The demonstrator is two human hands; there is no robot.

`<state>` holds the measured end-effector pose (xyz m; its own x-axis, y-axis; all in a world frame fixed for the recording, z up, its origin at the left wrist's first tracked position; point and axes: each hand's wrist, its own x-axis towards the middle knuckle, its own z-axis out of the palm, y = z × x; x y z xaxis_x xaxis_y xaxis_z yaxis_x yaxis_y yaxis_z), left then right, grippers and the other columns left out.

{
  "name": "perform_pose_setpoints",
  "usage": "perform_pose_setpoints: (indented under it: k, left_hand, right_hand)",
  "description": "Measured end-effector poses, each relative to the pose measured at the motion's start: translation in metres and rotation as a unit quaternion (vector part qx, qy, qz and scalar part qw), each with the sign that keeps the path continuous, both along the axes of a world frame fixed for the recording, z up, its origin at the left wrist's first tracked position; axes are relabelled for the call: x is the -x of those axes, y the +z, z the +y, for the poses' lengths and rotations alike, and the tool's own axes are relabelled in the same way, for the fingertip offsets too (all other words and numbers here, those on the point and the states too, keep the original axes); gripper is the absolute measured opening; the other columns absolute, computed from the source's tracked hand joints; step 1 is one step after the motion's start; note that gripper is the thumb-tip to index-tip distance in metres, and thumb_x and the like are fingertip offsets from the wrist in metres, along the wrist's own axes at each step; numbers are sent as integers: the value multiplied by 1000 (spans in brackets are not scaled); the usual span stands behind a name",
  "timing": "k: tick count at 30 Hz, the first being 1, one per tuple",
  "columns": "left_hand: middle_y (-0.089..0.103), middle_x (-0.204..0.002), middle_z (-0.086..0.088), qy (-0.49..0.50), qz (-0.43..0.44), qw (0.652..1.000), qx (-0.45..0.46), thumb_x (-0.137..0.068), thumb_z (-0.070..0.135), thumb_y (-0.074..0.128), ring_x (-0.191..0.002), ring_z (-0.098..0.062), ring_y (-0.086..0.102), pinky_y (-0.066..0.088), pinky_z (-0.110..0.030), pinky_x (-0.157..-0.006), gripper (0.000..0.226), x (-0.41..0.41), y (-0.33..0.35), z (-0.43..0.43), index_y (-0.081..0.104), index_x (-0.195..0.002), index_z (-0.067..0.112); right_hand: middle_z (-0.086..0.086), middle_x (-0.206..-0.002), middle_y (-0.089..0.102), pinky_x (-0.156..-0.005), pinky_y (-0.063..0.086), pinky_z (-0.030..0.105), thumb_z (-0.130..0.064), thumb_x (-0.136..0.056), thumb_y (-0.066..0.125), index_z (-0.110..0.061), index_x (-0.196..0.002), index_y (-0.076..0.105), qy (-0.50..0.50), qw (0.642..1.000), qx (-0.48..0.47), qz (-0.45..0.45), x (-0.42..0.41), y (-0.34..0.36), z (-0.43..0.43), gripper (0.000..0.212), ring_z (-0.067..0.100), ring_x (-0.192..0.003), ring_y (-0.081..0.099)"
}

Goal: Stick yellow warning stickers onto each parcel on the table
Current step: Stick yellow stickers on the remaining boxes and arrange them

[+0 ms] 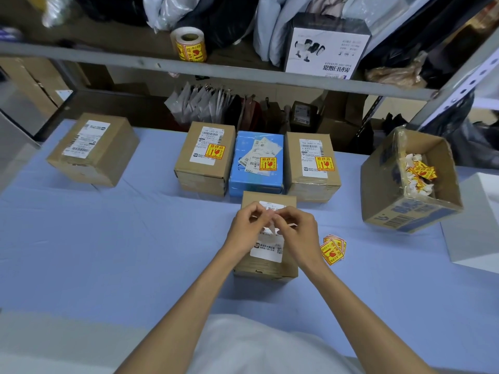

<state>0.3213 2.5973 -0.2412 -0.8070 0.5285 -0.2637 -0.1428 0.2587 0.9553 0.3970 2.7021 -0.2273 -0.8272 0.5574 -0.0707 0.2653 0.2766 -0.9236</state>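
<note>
My left hand (247, 229) and my right hand (297, 229) meet above a small brown parcel (266, 261) near me. Both pinch a sticker (272, 228) whose pale backing side faces me. A short stack of yellow warning stickers (332, 249) lies on the blue table (108, 238) just right of that parcel. Behind it stand a brown parcel (202, 163), a blue parcel (256, 163) and another brown parcel (312, 168), each with a yellow sticker on top. A brown parcel (93, 149) at the far left carries only a white label.
An open cardboard box (410, 184) at the right holds crumpled sticker backings. A white box (475, 225) stands at the right edge. A roll of yellow stickers (190, 45) sits on the metal shelf (108, 62) behind the table, among bags and a white product box (326, 49).
</note>
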Motion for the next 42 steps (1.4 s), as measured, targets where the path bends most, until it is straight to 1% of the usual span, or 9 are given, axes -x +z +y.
perform_pose_setpoints:
  k: [3,9,15,22,25,28,32,36,42]
  left_hand:
    - [68,-90,-5,29,-24,999,15,-94,33,56,-87,-21,67,56,-44,-85,20,1,-2,-1,58,-84,15]
    - [65,-82,-1,27,-43,999,1,-82,51,64,-86,-23,65,53,-41,-80,33,0,2,3,55,-82,20]
    - [66,-96,-14,30,-40,998,32,-94,27,57,-93,-29,66,55,-44,-82,20,6,-1,-2,49,-77,19]
    - [61,-106,-7,92,-71,992,43,-97,13,48,-84,-17,71,60,-39,-74,17,16,2,-9,39,-84,19]
    - [60,-95,-6,110,-26,991,77,-96,9,45,-68,-8,60,47,-16,-54,9,16,8,-4,45,-91,16]
    - [60,-101,-5,108,4,987,117,-98,20,42,-77,-10,52,37,-20,-56,12,16,12,0,53,-100,15]
    - [54,-69,1,89,28,991,99,-100,42,38,-61,-7,47,32,-21,-54,42,13,18,1,46,-66,18]
    - [55,-62,-4,81,38,988,123,-96,54,32,-59,-15,54,40,-25,-57,54,13,19,2,45,-62,15]
    - [55,-69,-2,92,-24,993,63,-101,35,38,-54,-9,51,42,-15,-46,25,14,17,3,48,-88,17]
  right_hand:
    - [-3,-78,71,-70,59,35,-14,-90,60,-12,-84,71,-32,999,41,-6,2,-2,4,13,11,-72,68]
    - [2,-72,72,-68,58,32,-13,-89,61,-10,-83,73,-17,998,61,12,3,1,1,14,16,-69,69]
    - [8,-79,71,-62,57,28,-9,-90,60,-6,-86,70,-83,989,119,3,5,-1,8,11,21,-73,69]
    - [4,-81,71,-72,60,44,-13,-91,57,-12,-87,69,-213,969,128,-12,7,-3,23,13,18,-73,69]
    - [6,-81,73,-70,61,41,-12,-90,58,-10,-87,69,-202,970,133,-7,8,-1,21,12,16,-68,69]
    - [7,-80,72,-68,60,36,-11,-90,58,-10,-87,69,-201,970,139,-5,9,0,19,11,15,-66,68]
    - [8,-80,71,-59,56,24,-11,-91,58,-7,-90,69,-200,970,141,0,9,0,17,12,17,-70,68]
    - [9,-79,71,-64,59,29,-11,-90,58,-7,-89,69,-198,970,143,-3,10,-1,17,12,20,-71,68]
    - [8,-81,70,-67,59,31,-10,-91,58,-7,-89,68,-197,971,137,-16,10,-1,18,12,18,-70,68]
